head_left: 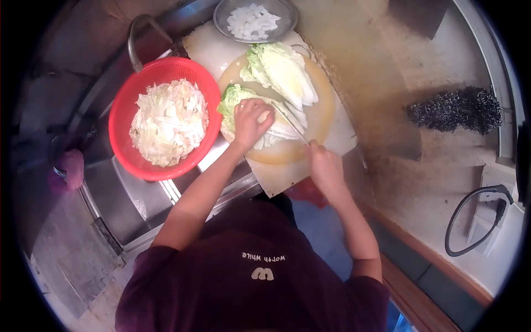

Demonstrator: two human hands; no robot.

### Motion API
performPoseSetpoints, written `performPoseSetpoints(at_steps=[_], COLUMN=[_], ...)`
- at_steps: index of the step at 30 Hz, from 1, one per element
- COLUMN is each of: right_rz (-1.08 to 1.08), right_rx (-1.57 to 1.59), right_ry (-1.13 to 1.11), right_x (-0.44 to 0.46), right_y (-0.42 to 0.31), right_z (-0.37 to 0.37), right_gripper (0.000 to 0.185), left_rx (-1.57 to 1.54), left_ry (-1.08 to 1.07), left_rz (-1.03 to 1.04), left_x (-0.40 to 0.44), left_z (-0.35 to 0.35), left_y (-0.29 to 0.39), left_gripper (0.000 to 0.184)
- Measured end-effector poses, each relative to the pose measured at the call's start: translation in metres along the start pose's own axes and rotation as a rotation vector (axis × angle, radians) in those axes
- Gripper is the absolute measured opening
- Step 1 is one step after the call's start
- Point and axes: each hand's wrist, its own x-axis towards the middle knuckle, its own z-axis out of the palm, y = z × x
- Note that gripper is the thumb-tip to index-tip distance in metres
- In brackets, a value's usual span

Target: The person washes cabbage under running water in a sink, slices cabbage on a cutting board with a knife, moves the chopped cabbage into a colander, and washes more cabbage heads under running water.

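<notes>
A napa cabbage piece (265,134) lies on the round yellowish cutting board (293,156). My left hand (252,120) presses down on it with curled fingers. In my right hand (325,166) is the handle of a kitchen knife (291,123); its narrow blade points up and left, along the cabbage's right side. Whether the edge is in the cabbage I cannot tell. Just behind lies another napa cabbage piece (282,74), pale green leaves to the left and white stem end to the right, with no hand on it.
Left of the board stands a red colander (117,124) heaped with cut cabbage (168,123). At the back, a metal bowl (219,21) holds white chunks (253,22). A curved faucet (133,47) rises behind the colander. A black cable (451,221) hangs at the right wall.
</notes>
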Motion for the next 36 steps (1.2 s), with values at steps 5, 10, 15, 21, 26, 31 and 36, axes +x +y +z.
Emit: performPoseSetpoints(at_steps=[5, 10, 15, 21, 26, 31, 36], right_rz=[0.048, 0.115, 0.131, 0.096, 0.102, 0.043, 0.032], right_rx=[0.037, 0.15, 0.219, 0.127, 0.077, 0.042, 0.109], right_ry=[-0.084, -0.098, -0.06, -0.074, -0.028, 0.031, 0.028], right_x=[0.009, 0.044, 0.057, 0.005, -0.004, 0.037, 0.061], right_y=[0.001, 0.0, 0.011, -0.015, -0.022, -0.018, -0.002], right_z=[0.007, 0.018, 0.028, -0.011, 0.008, 0.04, 0.037], right_gripper=[0.018, 0.031, 0.034, 0.031, 0.029, 0.025, 0.03], left_rx=[0.012, 0.042, 0.03, 0.06, 0.097, 0.079, 0.049], left_ry=[-0.002, 0.015, 0.043, 0.05, 0.058, -0.025, 0.016], left_rz=[0.012, 0.022, 0.043, 0.075, 0.093, 0.024, 0.066], left_x=[0.001, 0.0, -0.005, -0.006, -0.002, -0.001, -0.012], left_z=[0.002, 0.007, 0.005, 0.003, 0.005, 0.003, 0.0], left_y=[-0.001, -0.002, 0.001, -0.003, -0.002, 0.002, -0.001], left_gripper=[0.013, 0.012, 0.012, 0.016, 0.014, 0.014, 0.013])
